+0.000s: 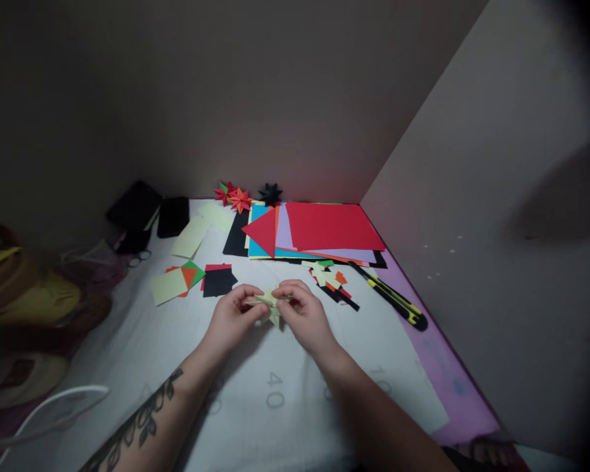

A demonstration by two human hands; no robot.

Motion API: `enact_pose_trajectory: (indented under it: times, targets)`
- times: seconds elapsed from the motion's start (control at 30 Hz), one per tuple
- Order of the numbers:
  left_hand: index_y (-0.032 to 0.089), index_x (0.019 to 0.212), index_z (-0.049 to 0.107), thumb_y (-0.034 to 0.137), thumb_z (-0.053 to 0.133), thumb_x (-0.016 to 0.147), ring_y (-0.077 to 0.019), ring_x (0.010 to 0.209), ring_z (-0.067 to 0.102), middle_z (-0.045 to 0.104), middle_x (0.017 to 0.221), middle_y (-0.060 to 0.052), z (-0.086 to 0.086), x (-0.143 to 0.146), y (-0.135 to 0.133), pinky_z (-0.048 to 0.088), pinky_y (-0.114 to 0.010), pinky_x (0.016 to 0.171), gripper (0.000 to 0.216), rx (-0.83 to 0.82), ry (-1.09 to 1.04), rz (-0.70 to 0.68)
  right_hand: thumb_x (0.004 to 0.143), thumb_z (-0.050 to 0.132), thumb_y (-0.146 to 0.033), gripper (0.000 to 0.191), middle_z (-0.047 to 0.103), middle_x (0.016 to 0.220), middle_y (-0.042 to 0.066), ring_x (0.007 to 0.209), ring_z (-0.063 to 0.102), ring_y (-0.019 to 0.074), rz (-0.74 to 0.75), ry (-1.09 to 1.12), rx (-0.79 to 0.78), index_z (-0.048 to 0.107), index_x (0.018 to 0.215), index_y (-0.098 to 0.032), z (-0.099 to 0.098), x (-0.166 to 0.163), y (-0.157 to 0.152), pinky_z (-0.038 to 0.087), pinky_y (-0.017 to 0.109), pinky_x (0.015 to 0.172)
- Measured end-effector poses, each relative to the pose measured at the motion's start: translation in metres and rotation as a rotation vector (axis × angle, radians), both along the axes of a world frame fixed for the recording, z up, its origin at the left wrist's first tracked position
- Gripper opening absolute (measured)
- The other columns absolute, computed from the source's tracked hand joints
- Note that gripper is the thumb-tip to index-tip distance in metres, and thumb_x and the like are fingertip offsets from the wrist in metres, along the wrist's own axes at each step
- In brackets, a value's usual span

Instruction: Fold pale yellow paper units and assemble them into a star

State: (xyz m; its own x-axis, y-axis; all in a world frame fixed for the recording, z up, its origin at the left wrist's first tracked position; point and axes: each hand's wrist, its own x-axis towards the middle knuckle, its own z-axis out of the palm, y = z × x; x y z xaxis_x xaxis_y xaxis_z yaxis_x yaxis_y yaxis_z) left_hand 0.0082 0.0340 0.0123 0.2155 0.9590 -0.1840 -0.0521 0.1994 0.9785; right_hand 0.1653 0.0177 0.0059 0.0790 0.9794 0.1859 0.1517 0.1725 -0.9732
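Between my two hands is a pale yellow folded paper star (274, 313), its points sticking out toward me and to the sides. My left hand (235, 314) pinches a point on the star's left side with thumb and fingers. On the other side my right hand (305, 316) grips it the same way, fingertips near the star's middle. The hands partly cover the star. It is held over the white sheet (248, 413) on the table, which carries printed numbers.
Behind lie stacked coloured papers (334, 226), with folded stars (240, 199) and a black star (270, 194) beyond. A utility knife (398, 301) rests at right beside paper scraps (329, 278). Left are paper squares (170, 286), black squares (218, 282), scissors (139, 258) and a phone (173, 217).
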Motion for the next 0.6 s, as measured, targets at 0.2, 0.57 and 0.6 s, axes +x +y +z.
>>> enact_pose_trajectory:
  times: [0.2,0.57,0.6]
  targets:
    - [0.016,0.082,0.060,0.019,0.072,0.068,-0.0119,0.063,0.060,0.067,0.069,0.001,0.0019,0.0015,0.0000,0.044,-0.022,0.061,0.019,0.018,0.047,0.025,0.075,0.056,-0.013,0.014,0.060,0.094,0.005,0.094,0.061,0.0186,0.022,0.026,0.027,0.067,0.079,-0.021,0.0045,-0.0004,-0.0008,0.051,0.028,0.072]
    - [0.018,0.078,0.065,0.021,0.067,0.072,-0.0145,0.069,0.063,0.068,0.074,0.000,0.0044,0.0010,-0.0040,0.048,-0.022,0.064,0.007,0.220,0.229,0.088,0.079,0.055,-0.012,0.015,0.060,0.094,0.005,0.093,0.062,0.0184,0.009,-0.043,0.124,0.066,0.076,-0.022,0.0056,-0.0010,-0.0047,0.051,0.028,0.072]
    - [0.019,0.078,0.066,0.020,0.066,0.074,-0.0152,0.071,0.064,0.069,0.076,-0.001,0.0051,0.0006,-0.0053,0.048,-0.023,0.066,0.004,0.276,0.266,0.097,0.079,0.055,-0.011,0.016,0.060,0.094,0.005,0.093,0.062,0.0185,0.000,-0.067,0.145,0.066,0.076,-0.022,0.0059,-0.0010,-0.0054,0.052,0.029,0.073]
